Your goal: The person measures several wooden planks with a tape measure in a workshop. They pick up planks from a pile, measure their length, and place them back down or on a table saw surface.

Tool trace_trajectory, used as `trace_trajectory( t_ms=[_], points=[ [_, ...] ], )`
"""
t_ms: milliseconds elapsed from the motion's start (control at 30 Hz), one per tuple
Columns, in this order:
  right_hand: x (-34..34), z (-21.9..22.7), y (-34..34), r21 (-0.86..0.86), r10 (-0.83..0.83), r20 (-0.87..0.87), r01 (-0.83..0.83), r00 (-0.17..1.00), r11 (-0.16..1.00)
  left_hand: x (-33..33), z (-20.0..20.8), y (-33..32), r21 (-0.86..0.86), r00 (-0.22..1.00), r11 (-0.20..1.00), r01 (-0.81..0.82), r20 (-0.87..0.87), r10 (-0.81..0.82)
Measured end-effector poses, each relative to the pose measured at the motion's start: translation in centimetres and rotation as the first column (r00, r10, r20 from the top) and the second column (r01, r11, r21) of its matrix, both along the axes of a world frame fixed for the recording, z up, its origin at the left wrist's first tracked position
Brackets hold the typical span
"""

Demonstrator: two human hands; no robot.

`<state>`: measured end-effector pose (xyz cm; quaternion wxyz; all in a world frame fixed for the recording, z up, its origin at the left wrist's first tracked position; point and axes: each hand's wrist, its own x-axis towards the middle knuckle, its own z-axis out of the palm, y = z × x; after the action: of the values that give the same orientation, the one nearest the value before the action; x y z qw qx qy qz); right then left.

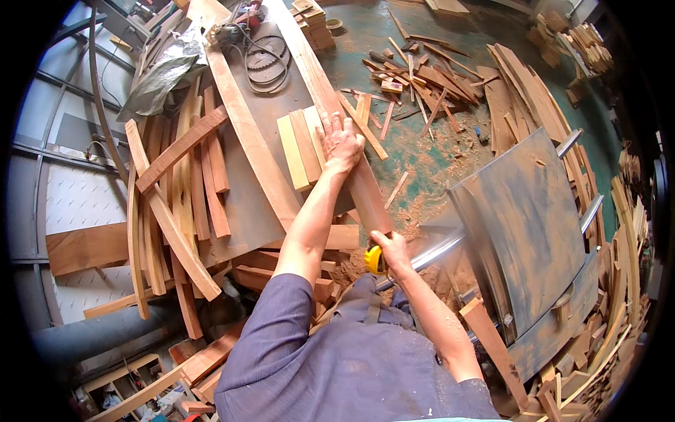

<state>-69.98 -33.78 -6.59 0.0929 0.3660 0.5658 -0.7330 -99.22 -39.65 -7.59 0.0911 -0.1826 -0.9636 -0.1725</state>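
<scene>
Dark blue fabric shirt [351, 376] filled the foreground. Beyond it, the left hand [342, 145] lay open, fingers spread, on a long reddish-brown wooden plank [369, 197] along the grey flat surface's [264, 116] right edge. At the plank's near end, the right hand [394, 253] gripped a rounded yellow tape measure [374, 261]. Measuring seemed under way, unfinished; no mark could be made out.

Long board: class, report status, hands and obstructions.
Left hand spread on long board. Right hand at its near end, by yellow tape measure, grip unclear. Short strips alongside, left.
</scene>
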Motion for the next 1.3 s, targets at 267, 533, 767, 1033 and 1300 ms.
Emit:
trace_trajectory(
  t_ms=[267,533,767,1033,1300],
  points=[
    [-7.9,1.4,-3.6,0.468,0.164,0.192,-0.237,0.968,0.851,-6.9,-0.4,-3.7,-0.134,0.992,0.984,-0.120,-0.045,0.115],
    [-2.8,3.8,4.6,0.227,0.188,-0.116,-0.158,0.975,0.961,-11.0,-1.5,-4.7,-0.176,0.988,0.973,-0.149,-0.062,0.140],
    [22.5,1.9,11.6,-0.086,-0.307,0.113,0.317,0.945,0.944,-11.4,-1.0,-4.3,-0.211,0.983,0.961,-0.181,-0.058,0.173],
    [41.3,-0.6,8.5,-0.098,-0.690,0.478,0.814,0.543,0.572,2.3,0.1,3.8,0.063,0.987,0.991,0.122,-0.110,-0.115],
    [39.6,0.6,7.8,-0.139,-0.637,0.463,0.761,0.616,0.634,31.4,-3.8,12.2,0.624,0.486,0.332,0.707,-0.087,-0.870]
  ],
)
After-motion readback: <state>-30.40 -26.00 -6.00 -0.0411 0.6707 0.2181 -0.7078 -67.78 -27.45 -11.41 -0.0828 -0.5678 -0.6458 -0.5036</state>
